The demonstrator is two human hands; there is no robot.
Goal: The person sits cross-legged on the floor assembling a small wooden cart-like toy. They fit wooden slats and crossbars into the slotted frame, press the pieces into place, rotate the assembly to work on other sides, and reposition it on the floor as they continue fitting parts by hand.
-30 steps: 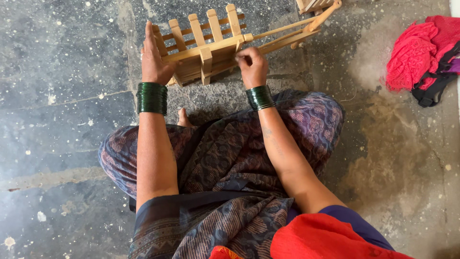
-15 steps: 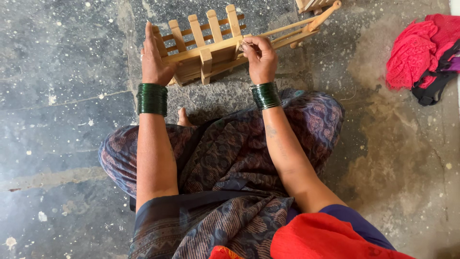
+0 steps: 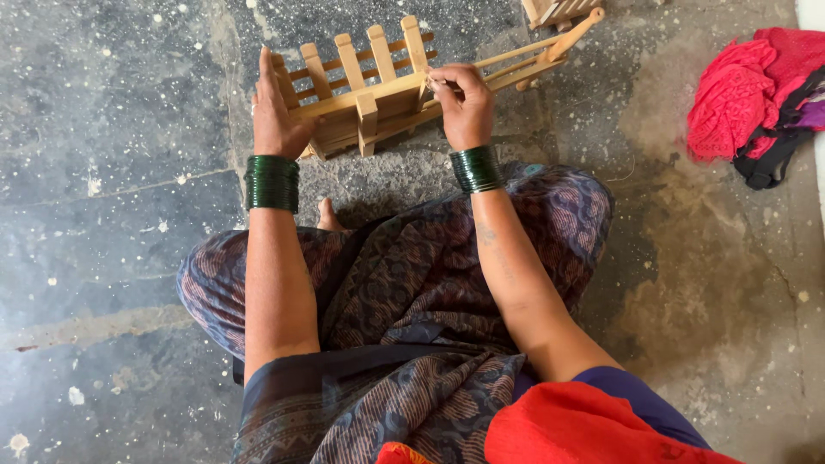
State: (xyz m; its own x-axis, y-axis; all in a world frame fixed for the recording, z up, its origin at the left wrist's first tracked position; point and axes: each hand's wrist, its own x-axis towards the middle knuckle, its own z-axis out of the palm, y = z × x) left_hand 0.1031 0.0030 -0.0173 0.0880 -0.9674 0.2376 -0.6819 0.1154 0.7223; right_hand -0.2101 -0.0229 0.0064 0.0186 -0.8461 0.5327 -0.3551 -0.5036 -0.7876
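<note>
Left hand (image 3: 277,112) flat, fingers open, pressed vs left end of pale slatted wooden frame (image 3: 369,86) on grey speckled floor (image 3: 112,103), just ahead of knees. Right hand (image 3: 464,103) pinched shut on frame's top rail. Pink & black cloth heap (image 3: 760,103) far right.

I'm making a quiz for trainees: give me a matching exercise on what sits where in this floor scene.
Things:
1. left hand
2. right hand
3. pink crumpled cloth
4. green glass bangles

Places:
a. on both wrists
b. flat against the end of the slatted wooden frame
c. floor, far right
d. pinching at the frame's top rail

Pairs: 1-b, 2-d, 3-c, 4-a
</note>
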